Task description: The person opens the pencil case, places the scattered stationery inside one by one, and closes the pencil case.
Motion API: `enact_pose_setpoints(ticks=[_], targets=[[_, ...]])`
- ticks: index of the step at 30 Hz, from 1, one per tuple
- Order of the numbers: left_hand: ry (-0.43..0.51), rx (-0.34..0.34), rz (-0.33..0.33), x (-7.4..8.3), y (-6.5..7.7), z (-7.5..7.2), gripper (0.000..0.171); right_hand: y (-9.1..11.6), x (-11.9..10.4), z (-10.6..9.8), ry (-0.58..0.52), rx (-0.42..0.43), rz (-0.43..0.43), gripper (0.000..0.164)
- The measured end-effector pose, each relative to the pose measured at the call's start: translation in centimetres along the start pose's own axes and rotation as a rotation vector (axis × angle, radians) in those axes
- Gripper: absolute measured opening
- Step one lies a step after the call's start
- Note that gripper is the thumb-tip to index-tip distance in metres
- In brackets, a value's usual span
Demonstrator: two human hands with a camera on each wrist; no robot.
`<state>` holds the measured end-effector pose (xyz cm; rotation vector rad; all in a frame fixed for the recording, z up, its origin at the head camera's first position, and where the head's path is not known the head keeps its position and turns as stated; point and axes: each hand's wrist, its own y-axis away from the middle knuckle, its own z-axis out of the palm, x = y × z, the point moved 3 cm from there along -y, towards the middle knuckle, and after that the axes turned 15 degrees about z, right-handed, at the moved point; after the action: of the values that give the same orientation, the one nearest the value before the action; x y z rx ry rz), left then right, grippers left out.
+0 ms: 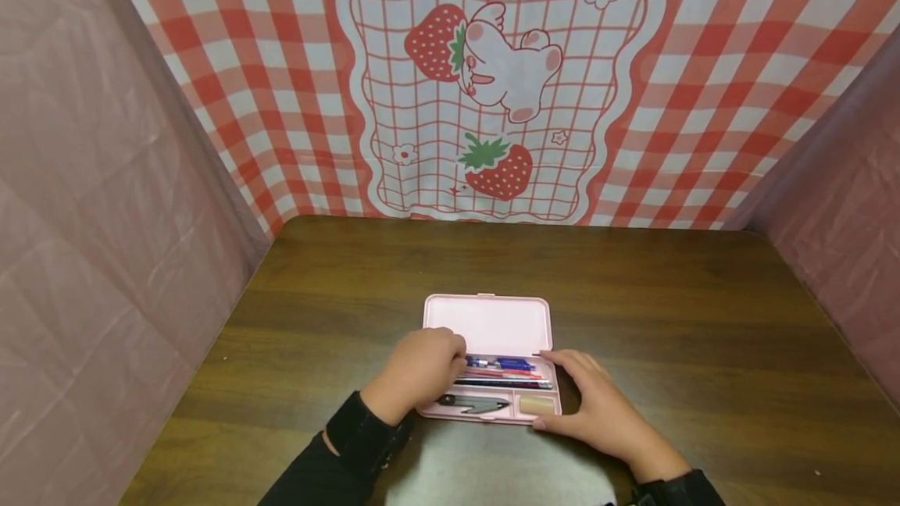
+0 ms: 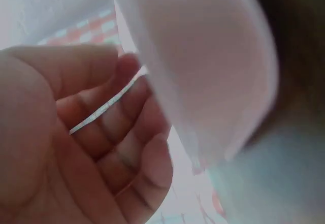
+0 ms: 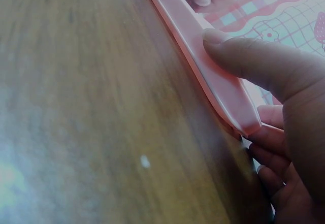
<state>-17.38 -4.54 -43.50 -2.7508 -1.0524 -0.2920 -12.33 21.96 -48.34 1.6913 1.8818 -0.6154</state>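
A pink pencil case (image 1: 487, 324) lies with its lid folded back on the table. Its tray holds a blue pen (image 1: 516, 364), some slim pens or pencils (image 1: 506, 383), a grey compass (image 1: 474, 404) and a beige eraser (image 1: 537, 405) in a small compartment. My right hand (image 1: 598, 408) holds the case's right end, thumb (image 3: 244, 56) on the front wall, fingers round the far side. My left hand (image 1: 419, 365) bends over the left end, fingertips beside the blue pen. In the left wrist view its fingers (image 2: 157, 163) are curled; I cannot tell whether they pinch anything.
The wooden table (image 1: 337, 272) carries the case near its front edge. Behind it hangs a red-and-white checked cloth (image 1: 281, 61) with strawberries. Pinkish fabric walls (image 1: 105, 256) stand at both sides.
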Motion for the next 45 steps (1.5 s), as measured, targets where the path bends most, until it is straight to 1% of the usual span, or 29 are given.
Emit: enact_pose_setpoints(ticks=[2, 4, 6, 9, 12, 14, 18, 22, 26, 28, 31, 34, 36, 39, 41, 42, 45], targets=[[0.004, 0.071, -0.038, -0.8, 0.3, -0.5, 0.015, 0.0, 0.0, 0.0, 0.002, -0.003, 0.002, 0.095], [0.034, 0.152, -0.084, -1.9, 0.6, -1.0, 0.012, -0.1, 0.0, 0.1, 0.001, -0.006, 0.004, 0.095], [0.105, 0.224, -0.137, -3.0, 0.9, -1.3, 0.009, -0.1, 0.0, 0.1, -0.001, -0.007, 0.005, 0.095], [0.248, 0.325, -0.231, -4.8, 1.2, -1.5, 0.007, -0.1, 0.1, 0.1, -0.004, -0.004, 0.0, 0.095], [0.34, 0.4, -0.323, -6.1, 1.5, -1.7, 0.009, -0.1, 0.2, 0.1, -0.001, 0.003, -0.007, 0.095], [0.361, 0.424, -0.372, -6.8, 1.7, -1.8, 0.011, -0.1, 0.2, 0.1, 0.0, 0.005, -0.01, 0.095], [0.377, 0.418, -0.447, -7.7, 1.8, -1.3, 0.014, -0.1, 0.2, 0.1, 0.003, 0.0, -0.01, 0.096], [0.421, 0.385, -0.482, -8.0, 1.8, -0.7, 0.021, 0.1, 0.3, -0.1, -0.003, 0.008, -0.043, 0.098], [0.479, 0.308, -0.497, -8.0, 1.6, -0.2, 0.027, 0.5, 0.7, -0.6, -0.003, 0.036, -0.077, 0.098], [0.504, 0.269, -0.496, -7.9, 1.5, 0.0, 0.03, 0.6, 1.0, -1.0, 0.01, 0.052, -0.072, 0.095], [0.538, 0.25, -0.471, -7.8, 1.3, 0.0, 0.031, 0.4, 1.2, -1.4, 0.035, 0.049, -0.056, 0.09], [0.597, 0.254, -0.454, -7.7, 1.2, 0.1, 0.029, 0.3, 1.3, -1.5, 0.045, -0.003, -0.023, 0.087], [0.675, 0.269, -0.453, -7.6, 1.1, 0.2, 0.027, 0.3, 1.3, -1.4, 0.055, -0.023, -0.015, 0.089], [0.799, 0.296, -0.472, -7.7, 1.1, 0.3, 0.027, 0.2, 1.2, -1.2, 0.062, -0.014, -0.025, 0.091], [0.862, 0.322, -0.488, -7.7, 1.0, 0.4, 0.027, 0.1, 1.2, -1.2, 0.067, 0.0, -0.036, 0.091], [0.881, 0.335, -0.494, -7.8, 1.0, 0.4, 0.026, 0.1, 1.2, -1.1, 0.066, 0.003, -0.039, 0.092], [0.898, 0.365, -0.502, -7.8, 0.9, 0.3, 0.025, 0.1, 1.3, -1.0, 0.062, -0.004, -0.041, 0.093]])
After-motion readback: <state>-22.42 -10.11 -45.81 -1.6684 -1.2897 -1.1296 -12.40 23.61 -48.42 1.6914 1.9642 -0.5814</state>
